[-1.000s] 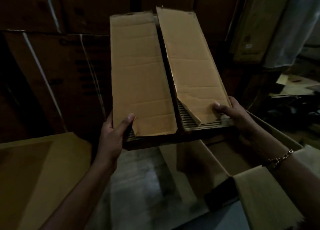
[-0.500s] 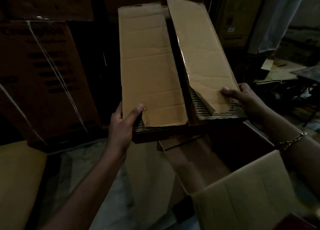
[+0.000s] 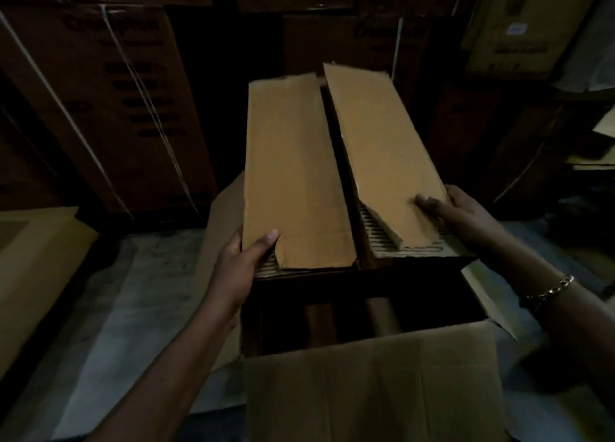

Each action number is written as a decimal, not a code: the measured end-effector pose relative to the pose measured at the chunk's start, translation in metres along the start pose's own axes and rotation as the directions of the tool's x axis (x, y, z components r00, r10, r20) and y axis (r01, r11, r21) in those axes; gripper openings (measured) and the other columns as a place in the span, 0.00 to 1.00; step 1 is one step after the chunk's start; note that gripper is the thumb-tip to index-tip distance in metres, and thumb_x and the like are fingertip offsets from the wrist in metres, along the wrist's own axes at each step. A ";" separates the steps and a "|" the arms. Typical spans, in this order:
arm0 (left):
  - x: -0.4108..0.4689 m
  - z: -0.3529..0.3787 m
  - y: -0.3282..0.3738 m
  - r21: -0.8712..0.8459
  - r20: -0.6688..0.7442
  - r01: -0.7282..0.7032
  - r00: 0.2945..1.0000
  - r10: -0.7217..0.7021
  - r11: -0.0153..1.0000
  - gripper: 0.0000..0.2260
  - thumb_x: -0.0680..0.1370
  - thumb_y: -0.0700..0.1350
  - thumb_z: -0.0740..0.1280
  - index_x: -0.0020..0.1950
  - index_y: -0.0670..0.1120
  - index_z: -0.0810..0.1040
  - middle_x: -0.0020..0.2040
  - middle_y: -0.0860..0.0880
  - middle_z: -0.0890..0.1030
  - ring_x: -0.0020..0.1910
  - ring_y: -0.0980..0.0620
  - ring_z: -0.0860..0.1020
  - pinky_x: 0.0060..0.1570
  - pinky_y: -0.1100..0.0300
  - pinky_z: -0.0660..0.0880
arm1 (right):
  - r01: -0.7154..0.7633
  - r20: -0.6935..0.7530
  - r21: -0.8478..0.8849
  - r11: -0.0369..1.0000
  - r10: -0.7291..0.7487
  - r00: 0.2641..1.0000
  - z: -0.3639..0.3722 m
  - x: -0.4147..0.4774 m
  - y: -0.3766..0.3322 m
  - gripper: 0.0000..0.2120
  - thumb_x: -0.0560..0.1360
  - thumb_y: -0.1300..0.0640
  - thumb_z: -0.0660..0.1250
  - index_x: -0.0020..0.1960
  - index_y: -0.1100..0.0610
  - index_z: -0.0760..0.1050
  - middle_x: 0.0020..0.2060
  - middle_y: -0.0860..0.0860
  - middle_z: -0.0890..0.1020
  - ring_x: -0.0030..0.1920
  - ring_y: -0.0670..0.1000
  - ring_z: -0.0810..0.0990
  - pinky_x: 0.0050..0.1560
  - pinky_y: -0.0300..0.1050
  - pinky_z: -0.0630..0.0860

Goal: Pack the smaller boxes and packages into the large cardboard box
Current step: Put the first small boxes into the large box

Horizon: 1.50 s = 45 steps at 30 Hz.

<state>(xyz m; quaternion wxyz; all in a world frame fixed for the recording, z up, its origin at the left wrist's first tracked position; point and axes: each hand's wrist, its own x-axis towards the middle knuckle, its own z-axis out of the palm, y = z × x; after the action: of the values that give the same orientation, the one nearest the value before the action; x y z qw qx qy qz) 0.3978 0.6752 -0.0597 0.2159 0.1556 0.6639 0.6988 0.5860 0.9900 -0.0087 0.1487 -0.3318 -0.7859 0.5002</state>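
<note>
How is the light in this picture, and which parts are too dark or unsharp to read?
Head view: dim overall; light falls mainly on the held box flaps; the large box is nearly black inside, contents unclear; print on the stacked cartons is blurred, unreadable; lines lean near the borders.

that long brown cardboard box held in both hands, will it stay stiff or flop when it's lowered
The long brown cardboard box probably stays stiff: it spans between the left hand and right hand without visible sag. Its top flaps are unsealed, the right flap lifted and torn, so they may flop unless thumbs pin them.
</note>
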 end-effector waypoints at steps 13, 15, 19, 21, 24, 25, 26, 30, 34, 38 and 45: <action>0.023 0.007 -0.086 0.257 -0.013 0.344 0.936 -0.352 0.903 0.19 0.77 0.43 0.71 0.65 0.37 0.74 0.61 0.41 0.81 0.58 0.45 0.80 0.57 0.54 0.76 | -0.279 0.229 0.067 0.958 0.258 0.939 0.043 0.049 0.101 0.29 0.70 0.47 0.76 0.65 0.58 0.71 0.56 0.53 0.81 0.54 0.56 0.81 0.58 0.56 0.77; 0.033 0.011 -0.092 0.304 -0.008 0.353 0.930 -0.368 0.885 0.19 0.78 0.38 0.69 0.68 0.35 0.72 0.64 0.38 0.79 0.61 0.43 0.78 0.61 0.53 0.74 | -0.303 0.247 0.038 0.952 0.285 0.926 0.048 0.053 0.112 0.28 0.70 0.47 0.77 0.64 0.57 0.72 0.56 0.54 0.80 0.55 0.57 0.80 0.62 0.59 0.75; 0.041 0.023 -0.109 0.584 0.063 0.275 0.922 -0.381 0.763 0.25 0.78 0.36 0.68 0.73 0.36 0.64 0.70 0.40 0.73 0.69 0.43 0.72 0.70 0.50 0.68 | -0.288 0.315 -0.119 0.950 0.311 0.897 0.059 0.055 0.128 0.17 0.73 0.54 0.75 0.56 0.56 0.72 0.49 0.53 0.80 0.51 0.56 0.80 0.56 0.57 0.78; 0.037 0.035 -0.121 0.785 0.135 0.209 0.862 -0.489 0.583 0.24 0.77 0.41 0.71 0.71 0.37 0.69 0.68 0.40 0.75 0.67 0.43 0.74 0.65 0.55 0.72 | -0.189 0.396 -0.281 0.941 0.293 0.870 0.069 0.055 0.139 0.11 0.74 0.64 0.72 0.53 0.58 0.74 0.48 0.54 0.80 0.55 0.59 0.80 0.57 0.54 0.78; 0.036 0.045 -0.130 0.911 0.107 0.135 0.835 -0.540 0.389 0.28 0.75 0.54 0.71 0.67 0.37 0.73 0.69 0.38 0.74 0.66 0.40 0.75 0.56 0.57 0.73 | -0.064 0.469 -0.509 0.859 0.338 0.816 0.082 0.053 0.139 0.24 0.75 0.54 0.71 0.68 0.61 0.69 0.63 0.58 0.77 0.63 0.58 0.77 0.63 0.52 0.74; 0.039 0.045 -0.131 0.930 0.069 0.131 0.855 -0.514 0.343 0.34 0.75 0.59 0.70 0.73 0.39 0.67 0.74 0.38 0.67 0.70 0.40 0.71 0.62 0.56 0.71 | -0.011 0.454 -0.589 0.808 0.342 0.823 0.085 0.054 0.135 0.29 0.75 0.46 0.69 0.70 0.60 0.66 0.65 0.58 0.75 0.63 0.58 0.76 0.64 0.53 0.73; 0.041 0.046 -0.131 0.947 0.047 0.113 0.878 -0.477 0.302 0.39 0.74 0.63 0.68 0.77 0.43 0.61 0.79 0.41 0.59 0.73 0.40 0.66 0.68 0.53 0.68 | 0.029 0.427 -0.648 0.761 0.331 0.841 0.089 0.054 0.130 0.34 0.74 0.40 0.67 0.72 0.59 0.64 0.68 0.57 0.73 0.65 0.58 0.74 0.65 0.53 0.72; 0.049 0.065 -0.127 0.979 0.070 0.026 0.888 -0.455 0.203 0.48 0.70 0.70 0.65 0.81 0.50 0.49 0.82 0.45 0.46 0.79 0.40 0.51 0.74 0.44 0.59 | 0.076 0.360 -0.698 0.712 0.257 0.897 0.120 0.047 0.102 0.55 0.64 0.20 0.56 0.79 0.53 0.50 0.77 0.56 0.58 0.72 0.62 0.66 0.68 0.58 0.68; 0.047 0.099 -0.132 0.981 0.113 -0.026 0.883 -0.455 0.192 0.49 0.67 0.69 0.65 0.80 0.52 0.46 0.81 0.46 0.43 0.78 0.39 0.48 0.73 0.39 0.57 | 0.151 0.337 -0.783 0.603 0.208 0.918 0.144 0.046 0.094 0.54 0.68 0.24 0.60 0.80 0.53 0.44 0.79 0.59 0.50 0.75 0.64 0.60 0.69 0.58 0.64; 0.047 0.107 -0.118 0.968 0.114 -0.009 0.905 -0.410 0.249 0.48 0.68 0.65 0.69 0.81 0.52 0.48 0.80 0.43 0.55 0.74 0.38 0.62 0.68 0.49 0.66 | 0.169 0.341 -0.759 0.629 0.162 0.926 0.128 0.049 0.089 0.46 0.69 0.30 0.60 0.78 0.52 0.52 0.72 0.58 0.68 0.67 0.62 0.71 0.61 0.56 0.72; 0.020 0.003 -0.045 0.804 -0.148 0.207 0.977 -0.150 0.557 0.27 0.76 0.52 0.64 0.76 0.55 0.63 0.61 0.45 0.80 0.49 0.47 0.78 0.47 0.56 0.75 | 0.113 0.137 -0.706 0.699 -0.021 0.990 0.028 0.059 0.081 0.33 0.71 0.36 0.61 0.73 0.46 0.60 0.57 0.53 0.83 0.54 0.58 0.81 0.50 0.51 0.77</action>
<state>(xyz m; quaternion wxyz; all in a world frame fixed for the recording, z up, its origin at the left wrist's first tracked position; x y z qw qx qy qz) 0.3866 0.6887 -0.1053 0.1690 0.1473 0.9291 0.2942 0.5572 1.0326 -0.0984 -0.0196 -0.3043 -0.9369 0.1711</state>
